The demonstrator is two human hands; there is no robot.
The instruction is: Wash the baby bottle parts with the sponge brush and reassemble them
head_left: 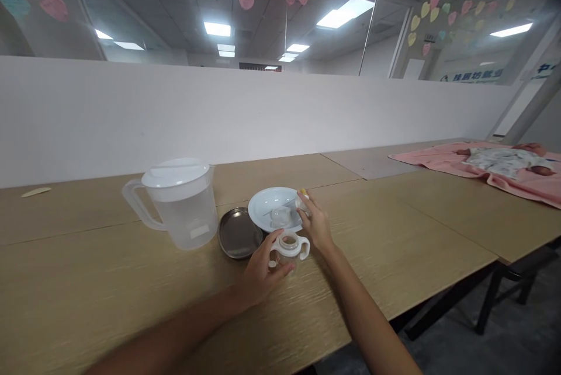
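My left hand (262, 270) is wrapped round a small clear baby bottle (289, 249) with a white two-handled collar, standing on the wooden table (131, 293). Its top is uncovered. My right hand (314, 224) reaches to the rim of a white plate (265, 207) and pinches a small pale yellow and white piece (301, 198), perhaps the teat. A clear dome-shaped cap (280, 215) lies in the plate.
A lidded translucent plastic jug (179, 202) holding water stands left of the plate. A round metal dish (239, 233) lies between jug and bottle. Far right, a baby doll (504, 160) lies on a pink blanket (438, 158). A white partition (219, 112) runs behind the table.
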